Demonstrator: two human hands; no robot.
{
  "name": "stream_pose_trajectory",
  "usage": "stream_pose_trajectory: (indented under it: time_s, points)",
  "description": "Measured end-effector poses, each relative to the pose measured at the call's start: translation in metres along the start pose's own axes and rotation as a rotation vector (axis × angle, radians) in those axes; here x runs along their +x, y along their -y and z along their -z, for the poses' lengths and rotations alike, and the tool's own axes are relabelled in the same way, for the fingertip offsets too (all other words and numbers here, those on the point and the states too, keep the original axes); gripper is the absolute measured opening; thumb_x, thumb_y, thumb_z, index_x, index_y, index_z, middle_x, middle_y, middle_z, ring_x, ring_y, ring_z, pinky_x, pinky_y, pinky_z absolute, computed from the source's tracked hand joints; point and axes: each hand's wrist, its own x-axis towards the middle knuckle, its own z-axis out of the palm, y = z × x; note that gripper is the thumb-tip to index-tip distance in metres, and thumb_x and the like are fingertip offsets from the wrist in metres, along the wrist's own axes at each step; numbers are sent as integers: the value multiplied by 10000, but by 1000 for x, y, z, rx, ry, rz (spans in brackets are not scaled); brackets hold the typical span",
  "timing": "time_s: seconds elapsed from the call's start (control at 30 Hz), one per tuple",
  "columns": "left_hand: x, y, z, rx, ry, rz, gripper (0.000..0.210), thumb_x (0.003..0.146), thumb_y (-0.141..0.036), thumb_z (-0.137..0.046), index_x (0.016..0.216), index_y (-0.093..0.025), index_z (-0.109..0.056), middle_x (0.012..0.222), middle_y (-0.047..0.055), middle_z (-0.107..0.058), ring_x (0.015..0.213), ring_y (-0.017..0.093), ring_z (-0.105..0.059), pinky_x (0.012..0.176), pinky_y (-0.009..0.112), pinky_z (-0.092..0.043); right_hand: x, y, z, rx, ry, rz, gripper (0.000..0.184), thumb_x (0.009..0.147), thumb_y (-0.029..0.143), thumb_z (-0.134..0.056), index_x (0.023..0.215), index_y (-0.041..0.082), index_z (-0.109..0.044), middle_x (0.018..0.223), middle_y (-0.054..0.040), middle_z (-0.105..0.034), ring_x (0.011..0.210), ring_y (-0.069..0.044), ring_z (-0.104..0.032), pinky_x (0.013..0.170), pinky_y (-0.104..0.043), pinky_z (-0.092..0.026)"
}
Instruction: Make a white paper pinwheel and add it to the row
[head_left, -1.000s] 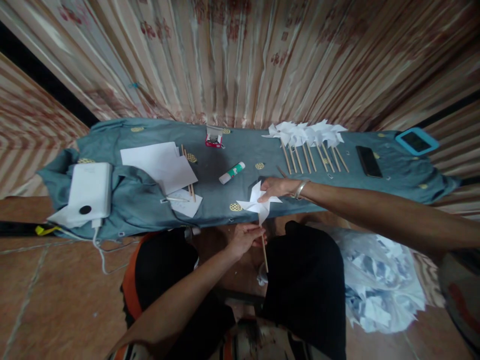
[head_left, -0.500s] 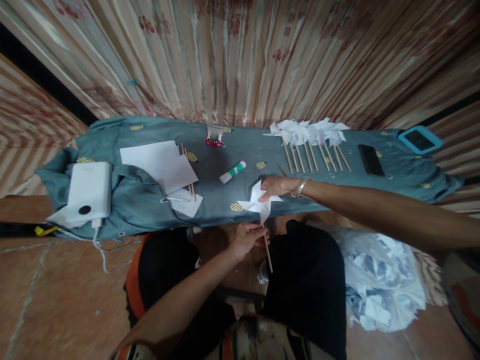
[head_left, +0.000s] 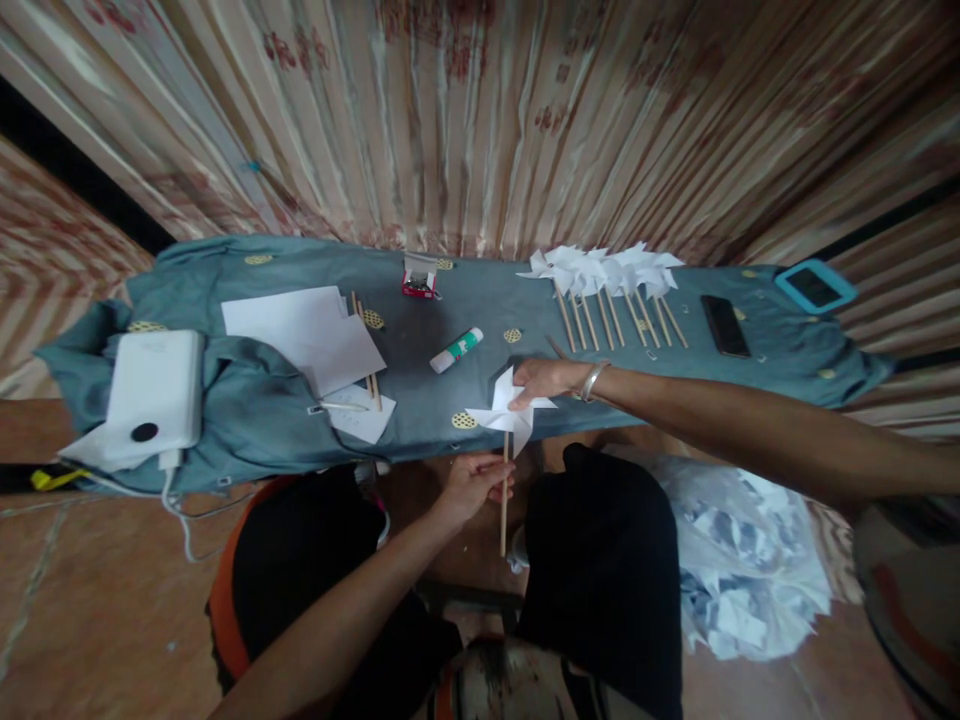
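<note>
A white paper pinwheel [head_left: 501,412] is held over the front edge of the cloth-covered table [head_left: 420,430]. Below its blades, my left hand [head_left: 476,482] pinches the thin wooden stick [head_left: 504,520], which points down almost straight toward my lap. My right hand [head_left: 547,378], with a bangle at the wrist, grips the pinwheel at its centre; the fingertips are partly hidden behind the blades. Past my right hand lies a row of several finished-looking paper pinwheels [head_left: 604,270], their sticks toward me. A green and white glue stick [head_left: 456,350] lies to the left of my right hand.
On the left are white paper sheets [head_left: 300,335], wooden sticks [head_left: 373,385], a pen [head_left: 343,406] and a white power bank [head_left: 154,390] with a cable. An open red box [head_left: 418,284] stands farther back. A phone [head_left: 724,325] lies right; a bag of paper scraps [head_left: 750,560] sits below.
The pinwheel's stick has swung from a slant to nearly vertical, with my left hand lower on it. My right hand stays on the pinwheel's head. The whole view has shifted slightly.
</note>
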Motion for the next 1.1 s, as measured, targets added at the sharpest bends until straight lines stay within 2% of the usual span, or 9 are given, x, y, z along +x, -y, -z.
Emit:
stream_pose_trajectory:
  time_s: [0.2,0.37,0.53,0.7,0.8,0.97,1.1]
  points:
    - [-4,-5,2,20,-43,-33,364,566,-425,-824,699,-107,-707,554,7,-616,448,81,-530,474,209,-388,-5,4,1,-3,-37,16,287,664,322,-715,561,176,-490,581,35,-461,599,-119,-414,549,-256,-291]
    - [-7,-10,3,41,-67,-25,346,580,-410,-811,717,-106,-719,553,2,-602,458,75,-513,496,214,-386,-11,8,2,6,-32,35,214,687,324,-718,624,155,-603,657,-4,-586,697,-161,-518,599,-262,-365]
    - [-10,-16,5,59,-64,-39,366,573,-439,-810,691,-105,-716,528,-13,-570,450,69,-492,495,215,-361,-12,7,0,22,-20,37,229,686,363,-728,745,146,-686,792,-36,-672,774,-190,-577,665,-280,-418]
    - [-9,-12,7,76,-64,-54,364,607,-454,-790,706,-110,-728,549,3,-585,471,79,-498,508,226,-364,-6,2,0,11,-24,21,191,705,297,-705,656,132,-622,694,-15,-601,687,-150,-520,608,-263,-373]
    - [-7,-7,6,54,-47,-56,371,615,-454,-786,735,-106,-735,547,4,-587,471,82,-499,519,236,-382,-4,1,1,-8,-21,19,249,693,354,-730,638,143,-612,659,-10,-566,687,-158,-504,591,-267,-347]
    - [-5,-2,2,24,-40,-32,358,605,-436,-803,736,-110,-733,561,1,-595,469,88,-516,528,249,-419,-7,3,2,-20,-5,31,340,682,485,-734,716,155,-657,733,-33,-601,741,-187,-526,613,-281,-368]
    - [-3,-1,-1,20,-23,-14,364,595,-429,-815,742,-107,-728,575,7,-613,474,95,-539,512,242,-415,-9,5,2,-5,0,40,331,690,464,-722,661,151,-619,719,-32,-581,722,-177,-512,603,-280,-363]
